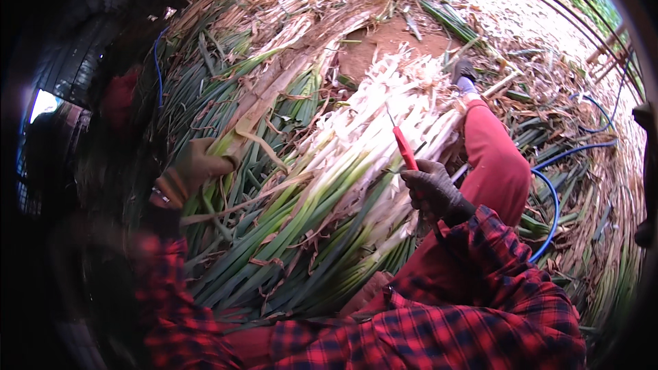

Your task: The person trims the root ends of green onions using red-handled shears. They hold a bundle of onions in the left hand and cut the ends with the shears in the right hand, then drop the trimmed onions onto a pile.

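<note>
I have the long stalk (269,92) left of centre, its sheath dull brown and papery, with yellowish green showing near the lower end. Its long axis runs diagonally, from the left hand (199,168) at the left of the frame toward the upper right, across a mass of dark green leaves. I see the left hand's gloved fingers curled around that lower end.

The right hand (433,188), dark-gloved and right of centre, has its fingers clenched around a red-handled tool (405,149); its slim tip points up and slightly left on my feed. Between the hands I get a heap of leeks (343,157), glossy and tightly layered: the white ends point to the upper right, the green leaves sweep to the lower left. A blue hose (554,202) loops at the right of the frame.
</note>
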Available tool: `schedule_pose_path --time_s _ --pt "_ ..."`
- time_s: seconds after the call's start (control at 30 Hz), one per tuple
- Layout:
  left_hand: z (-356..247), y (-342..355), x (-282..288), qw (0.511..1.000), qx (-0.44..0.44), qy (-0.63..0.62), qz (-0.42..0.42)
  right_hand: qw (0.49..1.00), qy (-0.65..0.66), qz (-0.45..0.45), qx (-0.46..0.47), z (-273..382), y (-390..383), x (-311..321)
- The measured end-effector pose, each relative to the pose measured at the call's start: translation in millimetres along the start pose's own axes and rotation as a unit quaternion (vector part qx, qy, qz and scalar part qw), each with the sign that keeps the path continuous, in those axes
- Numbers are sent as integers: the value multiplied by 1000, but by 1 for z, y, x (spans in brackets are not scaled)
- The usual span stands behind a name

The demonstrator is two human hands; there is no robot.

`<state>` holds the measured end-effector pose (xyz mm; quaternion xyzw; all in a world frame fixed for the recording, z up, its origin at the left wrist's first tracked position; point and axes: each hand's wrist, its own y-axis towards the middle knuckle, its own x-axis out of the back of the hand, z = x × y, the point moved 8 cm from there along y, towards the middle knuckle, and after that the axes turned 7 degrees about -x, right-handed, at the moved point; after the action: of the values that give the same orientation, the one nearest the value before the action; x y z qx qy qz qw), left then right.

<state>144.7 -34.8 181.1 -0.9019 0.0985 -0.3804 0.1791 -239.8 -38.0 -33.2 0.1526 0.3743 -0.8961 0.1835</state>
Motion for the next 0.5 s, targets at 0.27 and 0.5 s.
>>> schedule_pose_path --time_s 0.27,0.5 --pt "63 23 -124 991 69 36 107 998 51 -19 -23 -39 -67 -5" --pt "114 51 -168 991 39 62 113 975 -183 111 51 -74 -123 -66"
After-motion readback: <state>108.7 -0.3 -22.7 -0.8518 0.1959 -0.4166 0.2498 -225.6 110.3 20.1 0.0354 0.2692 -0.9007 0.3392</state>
